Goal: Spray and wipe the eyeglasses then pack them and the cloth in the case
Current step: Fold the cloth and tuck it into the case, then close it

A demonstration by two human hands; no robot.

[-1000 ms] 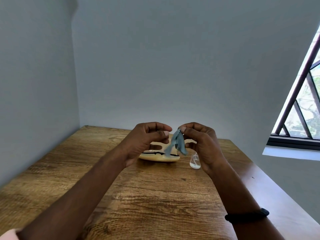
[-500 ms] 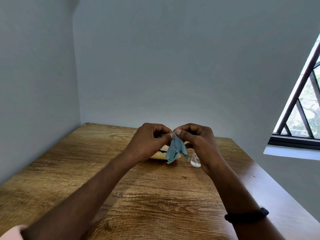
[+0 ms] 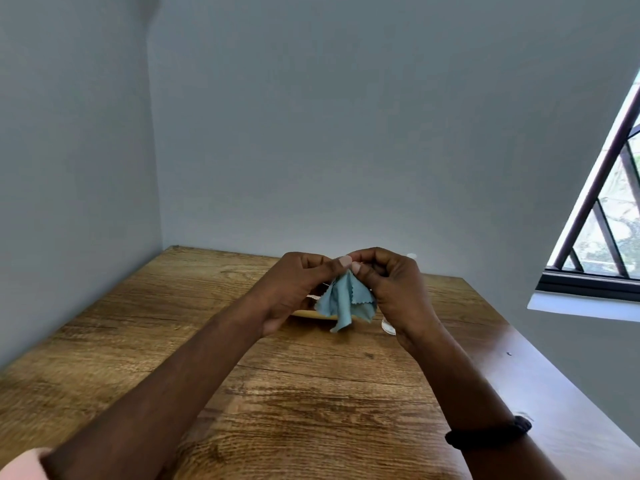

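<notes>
A small blue-grey cloth (image 3: 344, 301) with zigzag edges hangs between my two hands above the table. My left hand (image 3: 294, 289) and my right hand (image 3: 391, 285) both pinch its top edge, thumbs nearly touching. Behind the cloth and my left hand lies the cream glasses case (image 3: 308, 313), mostly hidden. The eyeglasses cannot be made out. A clear spray bottle (image 3: 388, 326) stands just behind my right hand; only its base and its white cap (image 3: 411, 256) show.
The wooden table (image 3: 311, 393) sits in a corner, with grey walls close at the left and back. Its right edge runs diagonally toward me. A barred window (image 3: 606, 220) is at the right.
My hands have come together, and both now pinch the cloth's top edge. The cloth has spread from a thin bunched strip into a wider hanging fold.
</notes>
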